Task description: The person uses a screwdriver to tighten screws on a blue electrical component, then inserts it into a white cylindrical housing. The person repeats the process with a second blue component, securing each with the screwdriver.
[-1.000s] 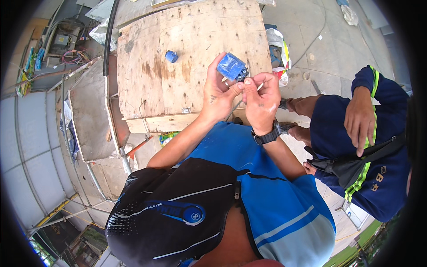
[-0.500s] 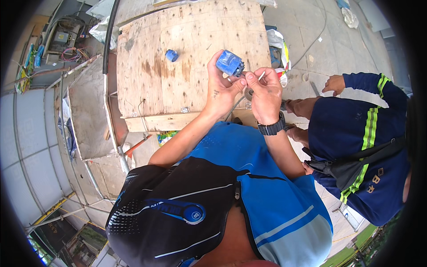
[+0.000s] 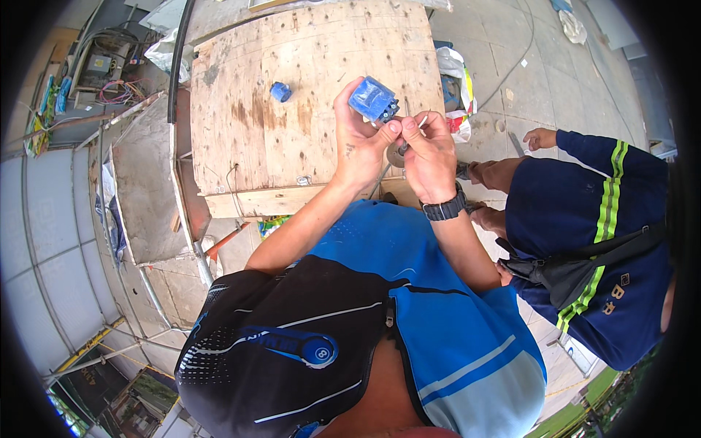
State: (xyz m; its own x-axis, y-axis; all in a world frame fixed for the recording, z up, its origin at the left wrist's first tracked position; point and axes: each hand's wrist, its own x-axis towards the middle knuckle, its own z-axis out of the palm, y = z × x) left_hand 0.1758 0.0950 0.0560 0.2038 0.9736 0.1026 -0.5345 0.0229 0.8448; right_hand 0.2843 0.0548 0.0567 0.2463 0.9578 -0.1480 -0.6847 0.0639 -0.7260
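Observation:
My left hand (image 3: 356,142) is raised over the plywood tabletop (image 3: 292,51) and grips a small blue boxy device (image 3: 372,98) between its fingertips. My right hand (image 3: 431,153), with a black wristwatch (image 3: 443,210) on its wrist, is pressed against the left one just below the device. It pinches a thin white piece (image 3: 421,120) whose end pokes out above the fingers; whether this is a wire or a tool I cannot tell. A second small blue object (image 3: 280,91) lies on the plywood to the left of my hands.
A co-worker in dark blue clothes with yellow-green stripes (image 3: 599,219) crouches at my right, one hand (image 3: 540,137) stretched over the concrete floor. Bags and a cable lie beyond the table's right edge. A metal box frame (image 3: 142,190) and scaffold tubes stand at left.
My hands with the blue device have risen slightly and stay together. The co-worker has lifted a hand off the knee and stretched that arm out over the floor.

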